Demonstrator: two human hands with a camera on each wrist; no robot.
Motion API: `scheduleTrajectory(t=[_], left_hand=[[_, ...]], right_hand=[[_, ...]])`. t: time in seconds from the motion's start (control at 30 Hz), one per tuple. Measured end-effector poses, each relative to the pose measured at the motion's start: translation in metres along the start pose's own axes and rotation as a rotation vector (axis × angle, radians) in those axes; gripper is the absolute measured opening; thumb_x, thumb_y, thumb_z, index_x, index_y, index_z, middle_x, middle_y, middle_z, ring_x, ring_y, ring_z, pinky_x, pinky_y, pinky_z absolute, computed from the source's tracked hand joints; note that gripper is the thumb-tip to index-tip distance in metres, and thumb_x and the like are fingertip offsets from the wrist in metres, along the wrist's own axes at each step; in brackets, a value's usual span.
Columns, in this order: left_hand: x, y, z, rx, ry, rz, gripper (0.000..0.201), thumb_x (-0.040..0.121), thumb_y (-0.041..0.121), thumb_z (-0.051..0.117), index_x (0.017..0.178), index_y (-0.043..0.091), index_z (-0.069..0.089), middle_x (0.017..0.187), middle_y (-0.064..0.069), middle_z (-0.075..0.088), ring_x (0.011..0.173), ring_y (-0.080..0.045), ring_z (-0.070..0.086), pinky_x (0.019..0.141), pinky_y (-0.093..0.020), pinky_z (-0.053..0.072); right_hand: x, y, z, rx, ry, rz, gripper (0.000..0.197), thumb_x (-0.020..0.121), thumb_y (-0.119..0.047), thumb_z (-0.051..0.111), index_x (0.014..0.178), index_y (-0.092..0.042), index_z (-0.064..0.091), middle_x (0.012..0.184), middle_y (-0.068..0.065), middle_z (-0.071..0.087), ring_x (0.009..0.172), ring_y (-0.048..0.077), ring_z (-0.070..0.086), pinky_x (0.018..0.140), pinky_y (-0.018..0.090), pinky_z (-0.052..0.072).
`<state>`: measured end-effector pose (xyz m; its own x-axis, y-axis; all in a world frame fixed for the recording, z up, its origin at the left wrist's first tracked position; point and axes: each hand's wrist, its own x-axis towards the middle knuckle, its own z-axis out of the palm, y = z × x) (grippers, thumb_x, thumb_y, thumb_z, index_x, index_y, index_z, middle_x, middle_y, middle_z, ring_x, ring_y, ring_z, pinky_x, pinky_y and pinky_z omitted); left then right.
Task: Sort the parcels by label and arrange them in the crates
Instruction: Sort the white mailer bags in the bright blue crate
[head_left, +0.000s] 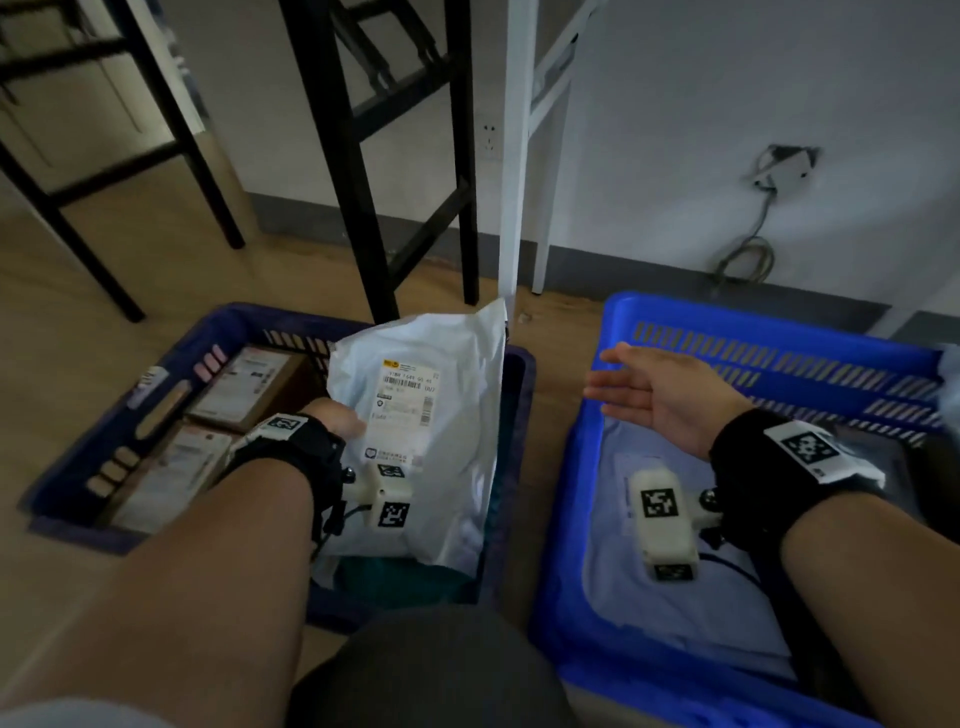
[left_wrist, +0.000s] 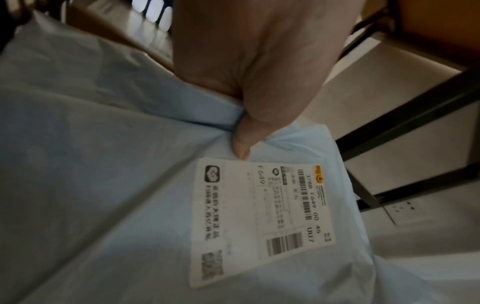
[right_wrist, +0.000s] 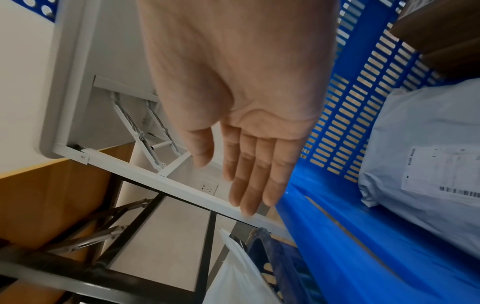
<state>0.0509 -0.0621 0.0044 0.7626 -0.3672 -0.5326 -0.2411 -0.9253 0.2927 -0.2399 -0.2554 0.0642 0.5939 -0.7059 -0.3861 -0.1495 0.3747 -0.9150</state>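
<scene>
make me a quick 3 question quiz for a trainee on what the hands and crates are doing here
1. True or false: the left hand pinches the white poly mailer beside its shipping label.
2. Multiple choice: the right hand is (a) gripping a carton, (b) open and holding nothing, (c) resting on the floor.
3. Fill in: the cardboard boxes lie in the ___ blue crate, while the bright blue crate holds a pale mailer.

Key: 1 true; 2 b; 3 dark
</scene>
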Motion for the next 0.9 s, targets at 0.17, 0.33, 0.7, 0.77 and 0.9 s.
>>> scheduleTrajectory(t=[0.17, 0.33, 0.7, 0.77, 0.9], left_hand=[[0.010, -0.013, 0.011, 0.131, -0.119, -0.036, 0.047, 0.094, 0.020, 0.061, 0.135, 0.001, 0.049, 0.140, -0.017, 0.049, 0.128, -0.030, 0.047, 0.102, -0.034, 0.039], [0.007, -0.001, 0.028, 0.253, -0.189, -0.008, 0.048, 0.088, 0.026, 0.069, 0.128, 0.006, 0.055, 0.134, -0.013, 0.055, 0.121, -0.027, 0.052, 0.092, -0.032, 0.044], [0.016, 0.015, 0.061, 0.363, -0.257, 0.039, 0.078, 0.074, 0.034, 0.080, 0.139, 0.010, 0.047, 0.138, -0.011, 0.051, 0.121, -0.032, 0.052, 0.101, -0.041, 0.047], [0.016, 0.022, 0.058, 0.247, -0.252, 0.007, 0.079, 0.075, 0.037, 0.080, 0.141, 0.010, 0.044, 0.140, -0.010, 0.050, 0.126, -0.029, 0.049, 0.104, -0.036, 0.042], [0.026, 0.028, 0.060, 0.089, -0.113, -0.082, 0.120, 0.066, 0.035, 0.087, 0.151, 0.002, 0.009, 0.154, -0.014, 0.029, 0.136, -0.032, 0.038, 0.109, -0.041, 0.039]], right_hand=[[0.002, 0.003, -0.001, -0.039, 0.012, 0.016, 0.024, 0.096, -0.032, 0.055, 0.107, -0.013, 0.063, 0.095, 0.012, 0.073, 0.089, 0.023, 0.072, 0.082, 0.036, 0.055], [0.001, 0.007, 0.000, -0.067, 0.028, 0.033, 0.024, 0.096, -0.034, 0.054, 0.105, -0.013, 0.064, 0.094, 0.012, 0.074, 0.085, 0.021, 0.073, 0.075, 0.032, 0.055], [-0.003, 0.009, 0.005, -0.114, 0.024, 0.043, 0.027, 0.096, -0.034, 0.056, 0.107, -0.010, 0.064, 0.095, 0.013, 0.073, 0.086, 0.022, 0.072, 0.071, 0.030, 0.056], [-0.003, 0.009, 0.003, -0.110, 0.033, 0.050, 0.027, 0.096, -0.034, 0.055, 0.106, -0.011, 0.064, 0.094, 0.012, 0.073, 0.083, 0.021, 0.072, 0.069, 0.029, 0.056], [-0.003, 0.009, 0.000, -0.119, 0.035, 0.059, 0.025, 0.096, -0.034, 0.055, 0.103, -0.012, 0.064, 0.095, 0.013, 0.072, 0.082, 0.021, 0.071, 0.068, 0.029, 0.055]])
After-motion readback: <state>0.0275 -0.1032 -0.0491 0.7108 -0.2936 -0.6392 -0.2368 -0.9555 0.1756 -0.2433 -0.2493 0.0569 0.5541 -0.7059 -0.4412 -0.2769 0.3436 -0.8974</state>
